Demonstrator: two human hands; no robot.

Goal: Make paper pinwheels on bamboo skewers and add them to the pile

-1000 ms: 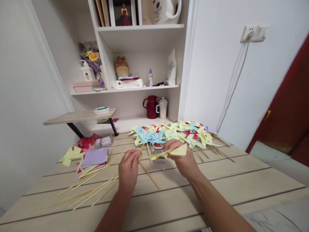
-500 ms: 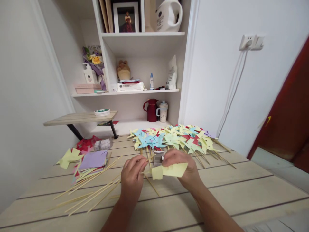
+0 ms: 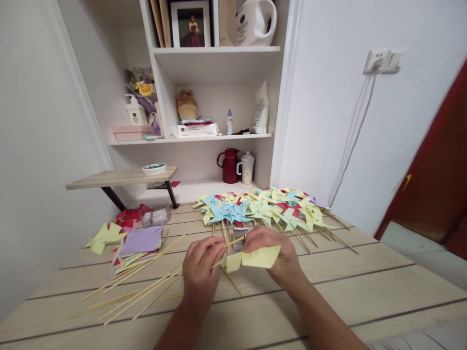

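Note:
My right hand (image 3: 277, 255) is closed on a folded yellow paper pinwheel (image 3: 255, 257) just above the wooden table (image 3: 365, 287). My left hand (image 3: 200, 270) pinches a thin wooden stick (image 3: 233, 241) whose tip points toward the pinwheel and my right fingers. The two hands are close together near the table's middle. Behind them lies a wide heap of finished pinwheels on sticks (image 3: 262, 209) in yellow, blue, green and red. A small box (image 3: 239, 238) sits partly hidden behind my fingers.
Loose wooden sticks (image 3: 138, 287) are scattered at the left front. A stack of coloured paper squares (image 3: 140, 241) and cut paper pieces (image 3: 105, 236) lie at the left. White shelves (image 3: 204, 136) with a red jug (image 3: 229, 164) stand behind; a small raised shelf (image 3: 120, 176) stands at the back left.
The yellow pinwheel came down and turned flatter in my right hand. My left hand brought the stick up toward it, and the hands drew closer together.

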